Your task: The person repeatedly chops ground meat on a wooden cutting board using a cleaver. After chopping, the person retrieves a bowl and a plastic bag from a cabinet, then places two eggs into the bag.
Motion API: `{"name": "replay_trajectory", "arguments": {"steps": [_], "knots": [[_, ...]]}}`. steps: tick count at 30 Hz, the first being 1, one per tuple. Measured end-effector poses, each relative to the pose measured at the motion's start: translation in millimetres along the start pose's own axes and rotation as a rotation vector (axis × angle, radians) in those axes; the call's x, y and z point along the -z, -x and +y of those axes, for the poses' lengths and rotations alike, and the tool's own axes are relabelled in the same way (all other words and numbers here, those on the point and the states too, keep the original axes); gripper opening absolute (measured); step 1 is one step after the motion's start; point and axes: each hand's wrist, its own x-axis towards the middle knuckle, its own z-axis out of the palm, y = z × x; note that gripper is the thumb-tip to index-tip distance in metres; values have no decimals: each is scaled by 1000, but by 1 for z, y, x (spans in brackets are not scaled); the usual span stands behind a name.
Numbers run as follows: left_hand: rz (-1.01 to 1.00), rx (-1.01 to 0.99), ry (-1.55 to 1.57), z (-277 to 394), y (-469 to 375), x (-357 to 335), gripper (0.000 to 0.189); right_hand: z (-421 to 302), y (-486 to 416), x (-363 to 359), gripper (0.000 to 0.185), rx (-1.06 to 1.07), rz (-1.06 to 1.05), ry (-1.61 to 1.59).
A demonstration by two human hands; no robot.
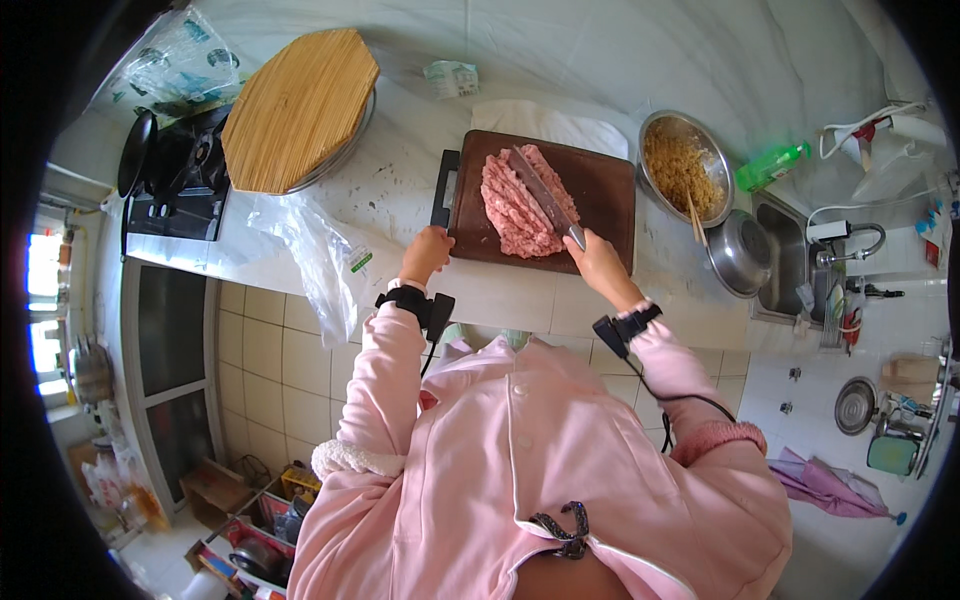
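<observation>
A knife with a broad blade (536, 187) is in my right hand (601, 268), gripped by its metal handle. The blade lies across a mound of minced pink meat (514, 206), running from far left to near right. Beneath the meat is a brown cutting board (604, 202) with a black handle (444, 187) on its left side. My left hand (427, 253) is curled at the near end of that handle, by the board's left corner. Whether its fingers grip the handle is hidden.
A wooden slatted lid (300, 112) covers a bowl beside the gas stove (176, 176). A clear plastic bag (319, 262) hangs over the counter edge. Right of the board stand a steel bowl of yellowish crumbly food (679, 169) with chopsticks, another steel bowl (741, 253) and the sink (780, 255).
</observation>
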Motion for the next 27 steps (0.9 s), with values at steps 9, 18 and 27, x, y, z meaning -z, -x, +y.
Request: {"name": "replay_trajectory", "arguments": {"steps": [9,18,27], "knots": [[-6,-15,3,-2,-1,0,22,13,-4,1,42,-34,0,12],[-10,-22,-8,-4,-4,0,22,17,-5,13,42,4,117,-62],[-12,-23,-4,-6,-7,-1,20,54,31,17,37,258,255,156]]}}
